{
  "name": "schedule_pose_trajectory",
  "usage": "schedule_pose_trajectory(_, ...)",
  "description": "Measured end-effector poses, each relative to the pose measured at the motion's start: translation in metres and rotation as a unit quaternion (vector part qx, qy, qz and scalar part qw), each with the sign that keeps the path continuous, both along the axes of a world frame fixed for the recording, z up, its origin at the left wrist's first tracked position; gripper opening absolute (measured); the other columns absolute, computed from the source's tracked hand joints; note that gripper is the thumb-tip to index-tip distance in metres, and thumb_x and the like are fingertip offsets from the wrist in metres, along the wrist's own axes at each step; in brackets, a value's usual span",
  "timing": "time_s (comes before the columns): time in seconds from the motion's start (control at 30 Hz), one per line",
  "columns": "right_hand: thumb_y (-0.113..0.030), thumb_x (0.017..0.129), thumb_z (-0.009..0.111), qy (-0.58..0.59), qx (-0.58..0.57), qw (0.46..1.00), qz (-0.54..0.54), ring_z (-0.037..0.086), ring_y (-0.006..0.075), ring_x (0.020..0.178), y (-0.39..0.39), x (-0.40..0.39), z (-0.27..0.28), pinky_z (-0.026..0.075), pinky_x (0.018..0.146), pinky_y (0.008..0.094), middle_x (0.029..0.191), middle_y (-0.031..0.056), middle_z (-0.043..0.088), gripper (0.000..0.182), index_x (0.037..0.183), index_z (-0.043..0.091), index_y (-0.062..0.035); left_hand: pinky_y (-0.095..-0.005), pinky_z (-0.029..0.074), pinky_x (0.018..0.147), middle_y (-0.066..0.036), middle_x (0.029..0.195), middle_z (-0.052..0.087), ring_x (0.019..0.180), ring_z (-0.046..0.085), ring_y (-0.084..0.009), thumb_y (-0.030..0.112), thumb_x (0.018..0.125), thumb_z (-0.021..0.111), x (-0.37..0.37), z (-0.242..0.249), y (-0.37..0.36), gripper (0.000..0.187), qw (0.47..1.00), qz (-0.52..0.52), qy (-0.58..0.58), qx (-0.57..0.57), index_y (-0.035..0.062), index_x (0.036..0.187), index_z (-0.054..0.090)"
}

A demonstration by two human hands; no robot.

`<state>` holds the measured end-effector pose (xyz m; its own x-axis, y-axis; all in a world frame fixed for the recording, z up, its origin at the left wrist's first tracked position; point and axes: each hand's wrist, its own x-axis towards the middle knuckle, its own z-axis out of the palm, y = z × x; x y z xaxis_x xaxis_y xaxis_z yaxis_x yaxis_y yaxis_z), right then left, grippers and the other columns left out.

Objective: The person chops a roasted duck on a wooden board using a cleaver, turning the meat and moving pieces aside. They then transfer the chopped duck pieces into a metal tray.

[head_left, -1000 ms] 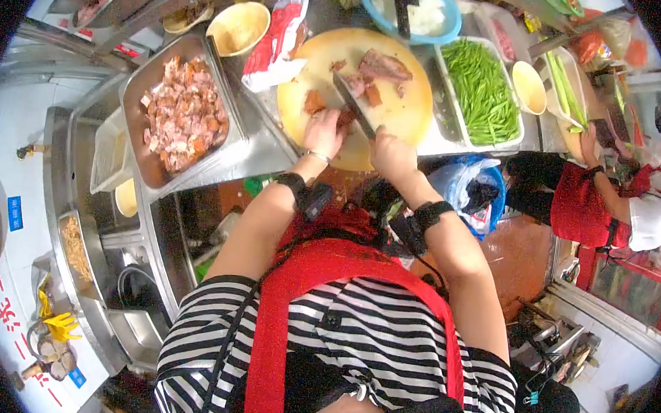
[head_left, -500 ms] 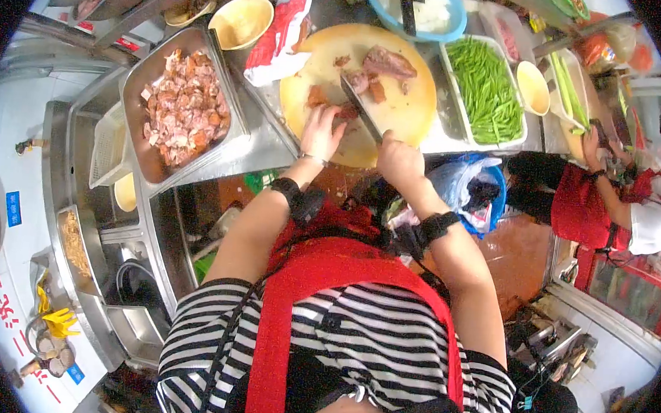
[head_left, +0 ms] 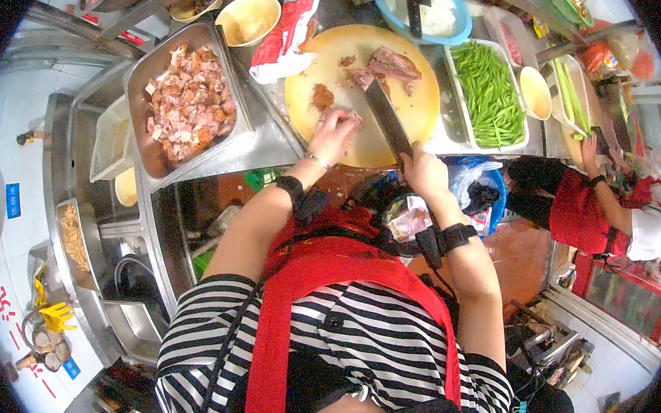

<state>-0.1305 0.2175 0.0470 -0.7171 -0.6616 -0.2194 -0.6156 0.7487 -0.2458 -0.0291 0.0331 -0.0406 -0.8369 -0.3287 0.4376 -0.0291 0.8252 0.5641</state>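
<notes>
My right hand (head_left: 425, 172) is closed round the handle of a cleaver (head_left: 388, 121), whose dark blade lies slanted over the round yellowish cutting board (head_left: 422, 128). The blade's tip is beside a chunk of cooked meat (head_left: 394, 63) on the far half of the board. My left hand (head_left: 334, 137) is over the board's near left edge with its fingers curled together; whatever is in them is too small to make out. A small brown piece of meat (head_left: 322, 97) lies just beyond those fingers.
Left of the board stands a steel tray (head_left: 138, 106) of chopped meat. A red and white bag (head_left: 286, 36) and a bowl (head_left: 247, 20) are behind. On the right are a tray of green beans (head_left: 488, 95) and a co-worker's hand (head_left: 589, 151). A blue bin (head_left: 494, 196) stands below.
My left hand has drawn away from the meat pieces, its fingers now curled together. My right hand has shifted right and toward me with the cleaver, now showing more of its blade face.
</notes>
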Motion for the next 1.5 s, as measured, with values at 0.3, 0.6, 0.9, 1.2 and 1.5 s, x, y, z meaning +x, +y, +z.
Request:
schedule_pose_trajectory(0.3,-0.029,0.082,0.05,0.07,-0.146,0.986,0.041,0.056,0.0338,0.046,-0.003,0.022,0.025,0.045,0.043,0.0441,0.048,0.0165,0.053,0.026,0.082,0.045,-0.0039,-0.0349,0.041,0.081,-0.015,0.095,0.05,0.091,0.049,-0.0309,0.005,0.07,0.058,0.029,-0.011,-0.011,0.021,0.983,0.143,0.072,0.094,0.0039,0.091,0.052)
schedule_pose_trajectory(0.6,-0.012,0.075,0.043,0.059,0.001,0.991,0.119,0.062,0.0296,0.057,-0.031,0.02,-0.016,0.05,0.051,0.0395,0.062,0.0155,0.061,0.021,0.09,0.047,0.0014,-0.0401,0.042,0.075,-0.015,0.096,0.052,0.088,0.05,-0.0342,0.014,0.069,0.06,-0.003,-0.025,0.004,0.021,0.984,0.169,0.006,0.049,0.0059,0.087,0.053)
schedule_pose_trajectory(0.9,-0.03,0.08,0.053,0.071,-0.07,0.995,0.016,0.057,0.038,0.057,-0.006,-0.015,0.004,0.045,0.049,0.0449,0.059,0.0212,0.055,0.026,0.083,0.046,-0.0046,-0.0394,0.043,0.068,-0.01,0.085,0.056,0.079,0.053,-0.0291,0.016,0.067,0.061,-0.006,-0.009,0.011,0.02,0.997,0.052,-0.05,-0.026,0.01,0.084,0.052)
schedule_pose_trajectory(1.2,-0.027,0.079,0.053,-0.068,-0.062,0.991,0.096,0.058,0.038,0.062,0.031,0.015,0.024,0.046,0.056,0.0477,0.063,0.0216,0.057,0.026,0.09,0.05,-0.0045,-0.0367,0.043,0.079,-0.013,0.099,0.055,0.091,0.053,-0.0261,0.014,0.069,0.064,-0.026,-0.016,-0.091,0.027,0.993,0.056,-0.099,0.044,0.0042,0.094,0.057)
schedule_pose_trajectory(1.5,-0.026,0.08,0.051,0.021,-0.075,0.995,0.055,0.057,0.0357,0.054,0.002,0.009,0.025,0.046,0.048,0.0452,0.054,0.019,0.055,0.023,0.081,0.045,-0.0036,-0.0309,0.048,0.065,-0.013,0.088,0.061,0.073,0.061,-0.0221,0.013,0.075,0.06,0.002,-0.028,-0.052,0.02,0.947,0.125,-0.062,0.289,0.0019,0.092,0.059)
